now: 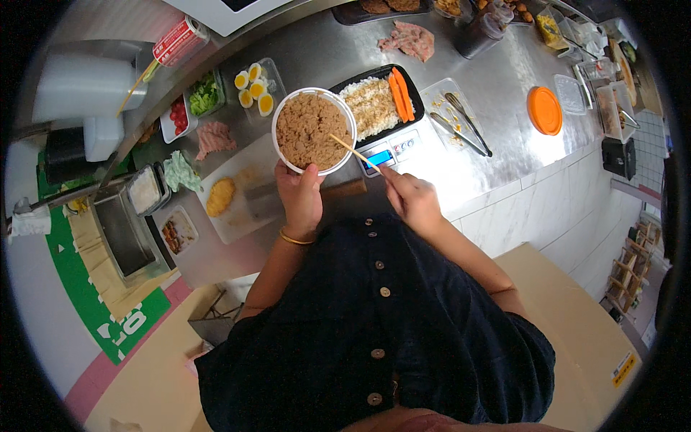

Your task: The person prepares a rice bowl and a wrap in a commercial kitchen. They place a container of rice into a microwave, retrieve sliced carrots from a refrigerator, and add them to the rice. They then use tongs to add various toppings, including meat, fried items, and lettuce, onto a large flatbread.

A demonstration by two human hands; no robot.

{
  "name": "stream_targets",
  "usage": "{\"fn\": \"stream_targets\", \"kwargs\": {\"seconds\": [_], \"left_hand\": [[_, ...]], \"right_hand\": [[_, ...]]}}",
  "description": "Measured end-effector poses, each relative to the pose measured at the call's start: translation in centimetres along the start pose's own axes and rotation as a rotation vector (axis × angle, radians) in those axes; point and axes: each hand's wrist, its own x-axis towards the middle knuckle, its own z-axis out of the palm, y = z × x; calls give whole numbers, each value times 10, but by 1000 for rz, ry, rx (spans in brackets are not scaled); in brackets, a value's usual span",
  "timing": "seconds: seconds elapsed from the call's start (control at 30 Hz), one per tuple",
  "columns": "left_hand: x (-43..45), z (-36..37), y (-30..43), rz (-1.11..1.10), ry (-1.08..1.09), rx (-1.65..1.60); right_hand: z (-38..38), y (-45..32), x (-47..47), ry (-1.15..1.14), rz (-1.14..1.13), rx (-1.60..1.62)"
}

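My left hand (300, 197) grips the near rim of a round white plastic tub (352, 125), full of brown shredded or minced food (307, 127). Between the fingers of my right hand (413, 200) is a thin wooden stick (353, 148), perhaps a chopstick, its far end over the food in the tub. Beyond the tub, a black meal tray (337, 86) rests on a digital kitchen scale (402, 147) with a lit blue display. White rice (373, 124) with brown topping fills much of the tray, and orange carrot-coloured strips (400, 97) lie at its right. The tub hides the tray's left part.
Metal tongs (469, 124) lie on a clear plastic lid right of the scale. An orange lid (545, 110) sits farther right. To the left are halved boiled eggs (256, 89), a cutting board (248, 216) with a fried piece (221, 197), and crumpled cloths (182, 171).
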Motion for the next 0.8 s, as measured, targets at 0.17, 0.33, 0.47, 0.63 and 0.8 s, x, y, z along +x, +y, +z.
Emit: {"fn": "stream_targets", "kwargs": {"seconds": [0.17,0.33,0.47,0.63,0.8], "left_hand": [[7,-10,-8,74,68,154],[11,-8,-6,7,61,171],[13,-9,-5,27,85,157],[15,-12,-2,95,68,231],[16,-23,-3,165,92,376]], "right_hand": [[8,-4,7,-4,-28,58],[16,2,11,-21,30,-35],[13,1,14,-11,48,-45],[10,3,13,15,61,19],[7,8,11,16,208,117]]}}
